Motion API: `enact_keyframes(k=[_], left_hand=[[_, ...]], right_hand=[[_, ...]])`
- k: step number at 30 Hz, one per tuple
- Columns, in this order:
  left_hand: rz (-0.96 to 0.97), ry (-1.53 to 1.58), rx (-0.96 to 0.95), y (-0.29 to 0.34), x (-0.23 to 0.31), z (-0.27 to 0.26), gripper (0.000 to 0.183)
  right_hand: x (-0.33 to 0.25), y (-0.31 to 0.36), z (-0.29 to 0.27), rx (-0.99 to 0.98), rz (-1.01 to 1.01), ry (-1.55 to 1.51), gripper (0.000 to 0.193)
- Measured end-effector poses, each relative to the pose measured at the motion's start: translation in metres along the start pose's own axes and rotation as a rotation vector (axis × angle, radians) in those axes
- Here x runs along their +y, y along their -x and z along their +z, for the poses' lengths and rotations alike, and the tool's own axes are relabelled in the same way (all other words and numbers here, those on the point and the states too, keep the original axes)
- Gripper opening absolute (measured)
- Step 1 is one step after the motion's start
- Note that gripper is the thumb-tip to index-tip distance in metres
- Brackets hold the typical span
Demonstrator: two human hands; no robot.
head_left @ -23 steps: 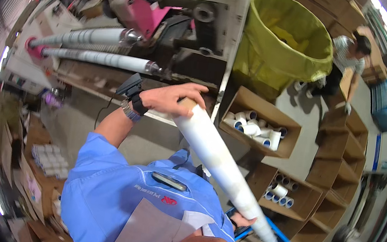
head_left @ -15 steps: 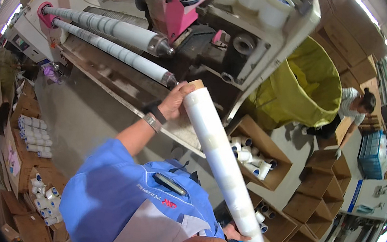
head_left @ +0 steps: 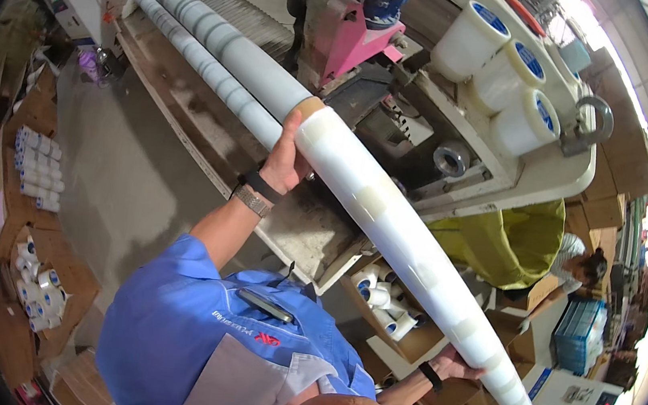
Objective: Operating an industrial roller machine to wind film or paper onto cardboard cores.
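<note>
A long white roll (head_left: 415, 254), which looks like film on a tube, slants from the machine down to the right. My left hand (head_left: 287, 164) grips its upper end, with fingers hidden behind it and the thumb near the brown cardboard core (head_left: 309, 107). Lower down, my right hand (head_left: 453, 366) holds the roll from below. The core end lines up with the free end of the upper grey machine shaft (head_left: 260, 67) and seems to meet it; whether the shaft tip is inside is hidden. Beside it runs a thinner lower shaft (head_left: 211, 69), its near end behind my left hand.
Three white rolls (head_left: 524, 122) stand on the machine frame near a metal hook (head_left: 592, 126). A yellow-green bag (head_left: 513, 242) hangs open below. Cartons of small rolls (head_left: 385, 299) lie under the long roll. At right, another person (head_left: 575, 262) bends beside a blue crate (head_left: 579, 335).
The long roll has swung up toward the machine, its core end now against the upper shaft. My right hand has moved up and right with it. My view has shifted right.
</note>
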State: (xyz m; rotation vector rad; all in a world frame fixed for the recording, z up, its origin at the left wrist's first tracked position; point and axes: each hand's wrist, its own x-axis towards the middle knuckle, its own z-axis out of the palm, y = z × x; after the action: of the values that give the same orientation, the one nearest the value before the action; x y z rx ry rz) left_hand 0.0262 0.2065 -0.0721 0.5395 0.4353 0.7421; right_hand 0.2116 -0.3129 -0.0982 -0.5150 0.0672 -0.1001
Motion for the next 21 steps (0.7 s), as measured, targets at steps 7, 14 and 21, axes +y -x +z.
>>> enact_keyframes(k=[7, 14, 21], left_hand=[[0.026, 0.088, 0.094, 0.004, -0.006, 0.008, 0.072], [-0.004, -0.122, 0.124, 0.002, -0.009, -0.017, 0.06], [0.364, -0.491, 0.275, -0.175, 0.255, -0.178, 0.064]], right_hand=[[0.148, 0.051, 0.059, -0.271, 0.441, -0.013, 0.059], [0.259, 0.124, 0.095, -0.404, 0.903, 0.16, 0.038], [0.188, 0.154, 0.031, -0.538, 0.731, 0.94, 0.05]])
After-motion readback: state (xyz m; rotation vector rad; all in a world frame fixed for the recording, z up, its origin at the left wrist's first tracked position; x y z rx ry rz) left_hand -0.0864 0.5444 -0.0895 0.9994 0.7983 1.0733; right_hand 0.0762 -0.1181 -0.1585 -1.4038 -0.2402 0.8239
